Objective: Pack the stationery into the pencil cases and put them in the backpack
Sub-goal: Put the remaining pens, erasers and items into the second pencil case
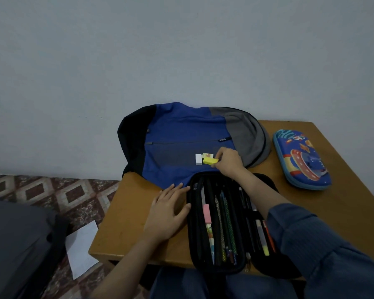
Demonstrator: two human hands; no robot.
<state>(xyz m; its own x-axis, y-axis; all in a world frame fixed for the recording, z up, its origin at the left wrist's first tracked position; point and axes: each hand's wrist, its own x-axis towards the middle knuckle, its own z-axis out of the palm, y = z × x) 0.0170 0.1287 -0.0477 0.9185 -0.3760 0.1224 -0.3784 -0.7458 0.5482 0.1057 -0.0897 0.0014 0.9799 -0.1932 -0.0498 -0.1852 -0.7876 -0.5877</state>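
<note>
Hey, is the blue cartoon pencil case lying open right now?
No, the blue cartoon pencil case lies closed on the table, right of the backpack.

Black pencil case lies open, nearest — pens and pencils lined inside. Blue cartoon pencil case lies shut, far right. On the flat blue-grey backpack: white eraser, yellow eraser.

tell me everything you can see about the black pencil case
The black case lies unzipped, spread flat in two halves at the table's near edge, its far end against the backpack. It looks like soft fabric. The left half holds pencils and pens side by side, one pink-capped; the right holds more pens, partly hidden by the right arm crossing it. The left hand rests open against its left rim.
</note>
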